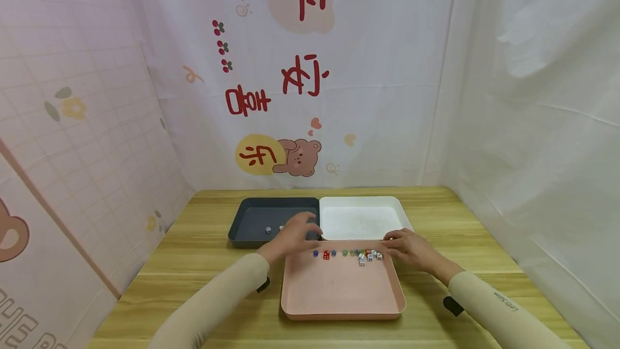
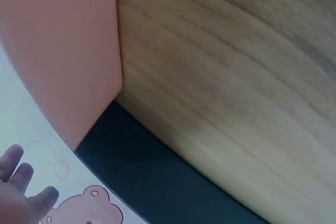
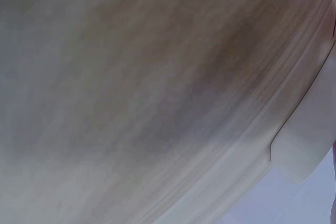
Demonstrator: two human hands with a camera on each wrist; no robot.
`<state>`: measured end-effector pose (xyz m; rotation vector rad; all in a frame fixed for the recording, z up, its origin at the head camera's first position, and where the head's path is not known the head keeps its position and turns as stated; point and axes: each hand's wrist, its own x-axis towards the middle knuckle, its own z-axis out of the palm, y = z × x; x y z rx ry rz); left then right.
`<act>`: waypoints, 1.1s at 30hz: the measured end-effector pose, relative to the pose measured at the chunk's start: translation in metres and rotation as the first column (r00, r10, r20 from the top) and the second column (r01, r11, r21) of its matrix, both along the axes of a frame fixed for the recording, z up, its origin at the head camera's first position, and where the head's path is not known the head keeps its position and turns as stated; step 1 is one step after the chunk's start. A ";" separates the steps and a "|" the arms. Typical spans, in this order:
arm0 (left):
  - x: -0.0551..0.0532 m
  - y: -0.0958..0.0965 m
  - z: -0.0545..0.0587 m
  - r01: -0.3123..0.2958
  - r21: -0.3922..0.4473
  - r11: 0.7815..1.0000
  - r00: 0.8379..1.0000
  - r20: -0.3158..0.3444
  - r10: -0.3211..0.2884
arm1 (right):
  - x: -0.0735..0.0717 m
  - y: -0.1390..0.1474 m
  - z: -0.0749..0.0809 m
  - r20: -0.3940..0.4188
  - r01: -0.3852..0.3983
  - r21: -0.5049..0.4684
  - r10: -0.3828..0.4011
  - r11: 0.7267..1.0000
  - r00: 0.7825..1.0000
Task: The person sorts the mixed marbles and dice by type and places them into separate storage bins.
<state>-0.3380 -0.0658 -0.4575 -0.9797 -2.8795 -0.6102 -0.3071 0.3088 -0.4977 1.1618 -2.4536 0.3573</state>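
In the head view a pink tray (image 1: 339, 295) holds several small dice in a loose row along its far side, among them a red die (image 1: 326, 255), a blue die (image 1: 316, 253) and a white die (image 1: 361, 262). My left hand (image 1: 296, 235) hovers where the dark grey tray (image 1: 242, 225) meets the pink one, its fingers apart with nothing seen between them. A pale die (image 1: 268, 229) lies in the dark tray beside it. My right hand (image 1: 411, 246) is at the pink tray's far right corner, fingertips right at the rim; I cannot tell whether they pinch anything.
A white tray (image 1: 360, 217) stands at the back, side by side with the dark one and touching the pink tray's far edge. All three sit on a wood-grain table (image 1: 194, 263). Printed cloth (image 1: 387, 96) hangs behind and at both sides.
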 end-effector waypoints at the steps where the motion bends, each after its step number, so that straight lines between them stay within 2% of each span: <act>1: 0.001 0.001 0.000 0.002 -0.004 1.000 1.000 -0.003 -0.002 | 0.000 0.000 0.000 0.002 0.001 0.001 -0.001 1.000 1.000; 7: 0.002 0.007 -0.005 0.015 -0.057 0.998 0.999 -0.034 -0.017 | 0.000 -0.001 0.000 0.020 0.014 0.006 -0.014 1.000 1.000; 12: 0.005 0.010 -0.008 0.031 -0.070 0.997 0.999 -0.010 -0.032 | 0.000 0.000 0.000 0.022 0.016 0.009 -0.016 1.000 1.000; 20: 0.005 0.014 -0.016 0.039 -0.148 0.988 0.999 -0.012 -0.041 | 0.000 0.000 0.000 0.001 0.003 0.001 -0.003 1.000 1.000; 27: 0.008 0.016 -0.019 0.070 -0.200 0.977 0.996 -0.044 -0.080 | 0.000 0.000 0.000 -0.003 0.002 0.003 -0.002 1.000 1.000; 33: 0.009 0.017 -0.021 0.060 -0.235 0.970 0.995 -0.061 -0.076 | 0.000 0.000 0.000 0.006 0.012 0.010 -0.012 1.000 1.000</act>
